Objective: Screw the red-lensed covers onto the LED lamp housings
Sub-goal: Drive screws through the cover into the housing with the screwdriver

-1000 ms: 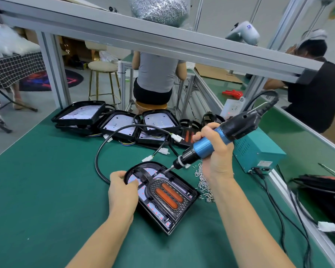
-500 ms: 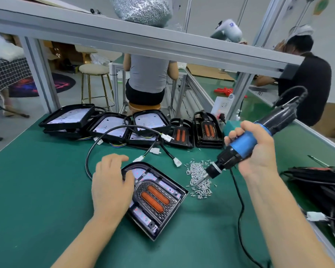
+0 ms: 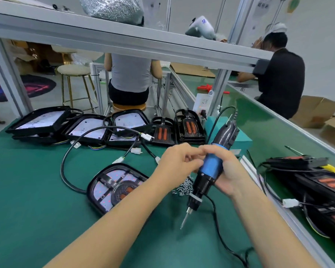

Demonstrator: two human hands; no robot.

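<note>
A black lamp housing [image 3: 112, 187] with a red-lensed cover on it lies on the green mat, partly under my left forearm. My right hand [image 3: 227, 172] grips the blue electric screwdriver [image 3: 211, 167], held above the mat with its bit [image 3: 184, 222] pointing down and touching nothing. My left hand [image 3: 178, 161] hovers against the screwdriver's upper body, fingers curled with their tips meeting my right fingers. Whether they pinch anything is hidden. A pile of small screws [image 3: 184, 187] lies between the lamp and the screwdriver.
Open housings [image 3: 85, 128] and two spare red-lensed covers [image 3: 163, 132] line the back of the mat. A teal power box [image 3: 244, 141] stands behind my hands. Lamps with cables [image 3: 317, 184] lie beyond the aluminium rail [image 3: 267, 192] at right. A black cable [image 3: 65, 161] loops left.
My left hand let go of the lamp and rose to the screwdriver. My right hand carried the screwdriver off the cover, over the screw pile, then up towards me.
</note>
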